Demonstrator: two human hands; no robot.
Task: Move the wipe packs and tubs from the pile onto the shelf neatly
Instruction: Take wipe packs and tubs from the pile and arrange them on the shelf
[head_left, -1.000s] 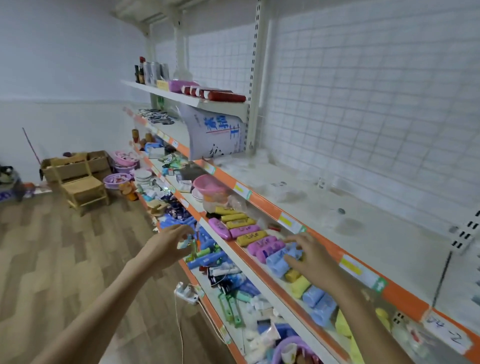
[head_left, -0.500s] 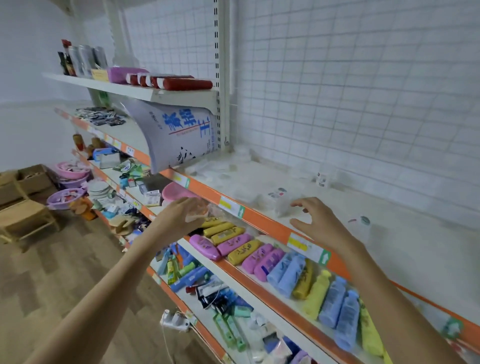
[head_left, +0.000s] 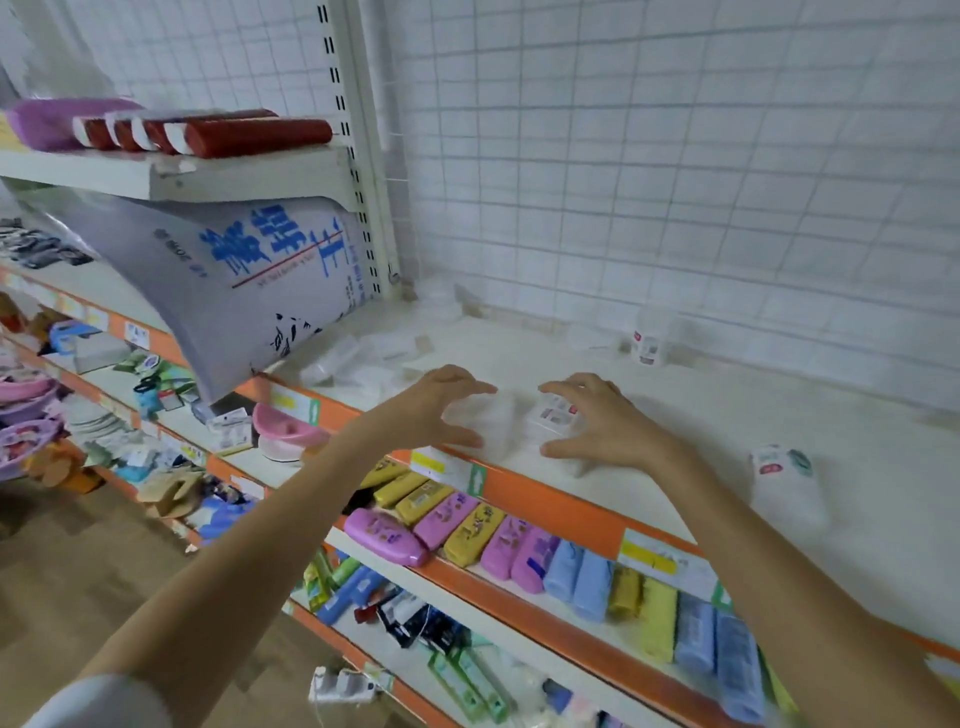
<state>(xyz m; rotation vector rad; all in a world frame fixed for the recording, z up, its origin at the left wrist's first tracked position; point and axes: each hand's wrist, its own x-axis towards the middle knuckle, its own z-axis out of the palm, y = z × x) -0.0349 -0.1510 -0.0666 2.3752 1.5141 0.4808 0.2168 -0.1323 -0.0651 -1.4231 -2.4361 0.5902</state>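
On the white shelf (head_left: 691, 436), near its orange front edge, a clear plastic tub (head_left: 493, 421) lies beside a small white labelled pack (head_left: 551, 415). My left hand (head_left: 441, 410) curls round the tub's left end, with fingers over the top and thumb at the front. The pack sits between the arched fingers and thumb of my right hand (head_left: 602, 423). A loose pile of clear packs (head_left: 363, 358) lies further left by the sack. A labelled tub (head_left: 647, 343) stands at the back, and another tub (head_left: 784, 467) lies on its side to the right.
A big white sack (head_left: 234, 280) with blue writing leans over the shelf's left end. Red rolls (head_left: 234, 137) lie on the upper shelf. Rows of coloured packs (head_left: 467, 525) fill the shelf below. A white wire grid backs the shelf.
Both hands rose from the lower shelf of coloured packs to the white shelf and closed in on the clear tub and the labelled pack. The view turned right and came nearer.
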